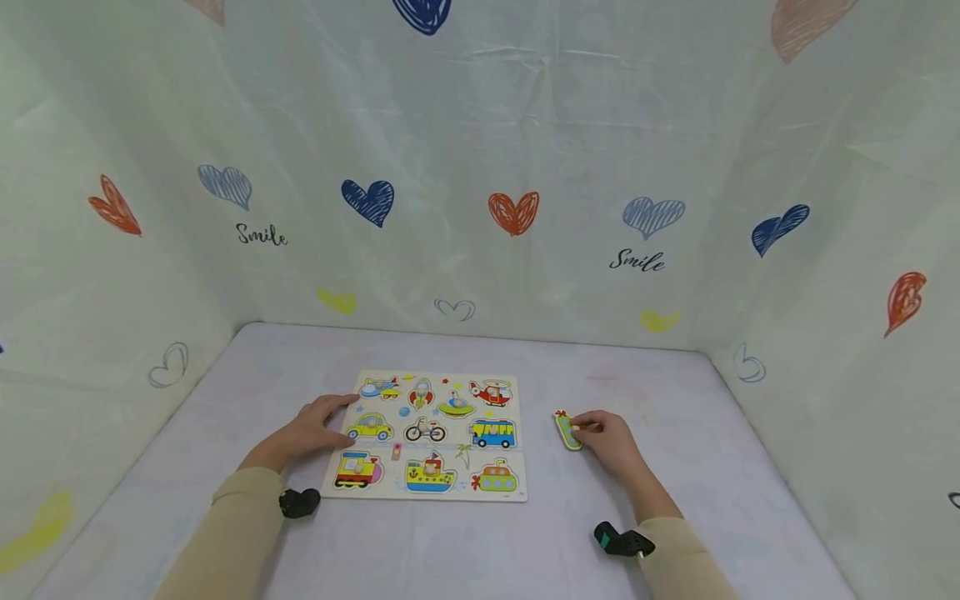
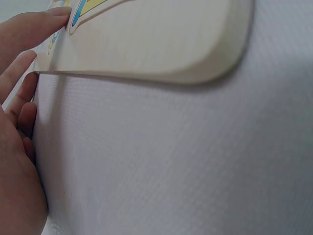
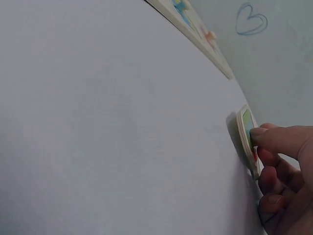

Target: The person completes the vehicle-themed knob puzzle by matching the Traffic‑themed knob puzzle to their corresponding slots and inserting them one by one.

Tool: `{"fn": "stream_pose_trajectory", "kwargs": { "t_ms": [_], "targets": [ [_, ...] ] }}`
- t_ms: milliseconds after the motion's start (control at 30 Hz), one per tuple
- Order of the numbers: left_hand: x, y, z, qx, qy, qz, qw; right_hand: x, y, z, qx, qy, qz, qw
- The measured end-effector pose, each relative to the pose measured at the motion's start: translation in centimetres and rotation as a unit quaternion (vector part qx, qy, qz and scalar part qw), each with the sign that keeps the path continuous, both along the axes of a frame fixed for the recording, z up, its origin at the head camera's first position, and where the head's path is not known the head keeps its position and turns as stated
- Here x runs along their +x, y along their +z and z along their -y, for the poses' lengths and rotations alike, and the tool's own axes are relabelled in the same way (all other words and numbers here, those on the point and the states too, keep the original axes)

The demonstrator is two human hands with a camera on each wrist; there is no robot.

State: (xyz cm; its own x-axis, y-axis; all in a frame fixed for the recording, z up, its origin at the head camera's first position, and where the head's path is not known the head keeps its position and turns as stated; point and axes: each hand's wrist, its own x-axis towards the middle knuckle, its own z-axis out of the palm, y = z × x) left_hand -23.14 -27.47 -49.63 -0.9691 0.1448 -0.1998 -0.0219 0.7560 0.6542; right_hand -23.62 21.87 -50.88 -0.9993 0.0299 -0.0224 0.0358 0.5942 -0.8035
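A wooden peg puzzle board [image 1: 465, 494] with coloured vehicle shapes lies flat on the table. My left hand [image 1: 307, 429] rests at its left edge, thumb and fingers spread apart; in the left wrist view the thumb [image 2: 36, 29] touches the top face near a corner. To the right of the board, my right hand [image 1: 611, 446] pinches a green submarine puzzle piece [image 1: 563, 429] with red at one end. The right wrist view shows thumb and fingertips on this piece [image 3: 246, 129], which is tilted close over the table. A submarine picture [image 1: 495, 477] also shows at the board's lower right.
A pale cloth [image 1: 450, 550] covers the table. Behind and at both sides hangs a light curtain [image 1: 570, 125] printed with hearts and the word Smile. The board's other shapes include a bus [image 1: 492, 433], a boat [image 1: 430, 475] and a train [image 1: 357, 471].
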Motion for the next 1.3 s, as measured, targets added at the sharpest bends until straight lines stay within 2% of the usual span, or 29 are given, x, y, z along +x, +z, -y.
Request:
{"fn": "stream_pose_trajectory", "kwargs": {
  "t_ms": [100, 333, 700, 900, 1067, 1300],
  "targets": [
    [-0.1, 0.0, 0.0, -0.001, 0.001, 0.001, 1.0, 0.6, 0.0, 0.9, -0.005, 0.017, -0.002, 1.0],
    [0.0, -0.2, 0.0, -0.003, 0.003, 0.006, 1.0, 1.7, 0.3, 2.6, -0.011, 0.03, 0.012, 0.999],
    [0.1, -0.2, 0.0, -0.004, 0.0, -0.002, 1.0, 2.8, 1.2, 5.3, 0.018, 0.089, 0.018, 0.996],
    [0.0, -0.1, 0.0, -0.001, -0.002, -0.003, 1.0, 3.5, 1.5, 6.4, 0.006, 0.143, 0.02, 0.99],
    [0.1, 0.2, 0.0, 0.0, -0.006, -0.003, 1.0, 3.9, 1.4, 6.9, 0.007, 0.185, 0.004, 0.983],
    [0.4, 0.6, -0.1, 0.006, -0.017, -0.01, 0.9998, 4.1, 1.1, 7.4, 0.008, 0.208, -0.009, 0.978]
  ]
}}
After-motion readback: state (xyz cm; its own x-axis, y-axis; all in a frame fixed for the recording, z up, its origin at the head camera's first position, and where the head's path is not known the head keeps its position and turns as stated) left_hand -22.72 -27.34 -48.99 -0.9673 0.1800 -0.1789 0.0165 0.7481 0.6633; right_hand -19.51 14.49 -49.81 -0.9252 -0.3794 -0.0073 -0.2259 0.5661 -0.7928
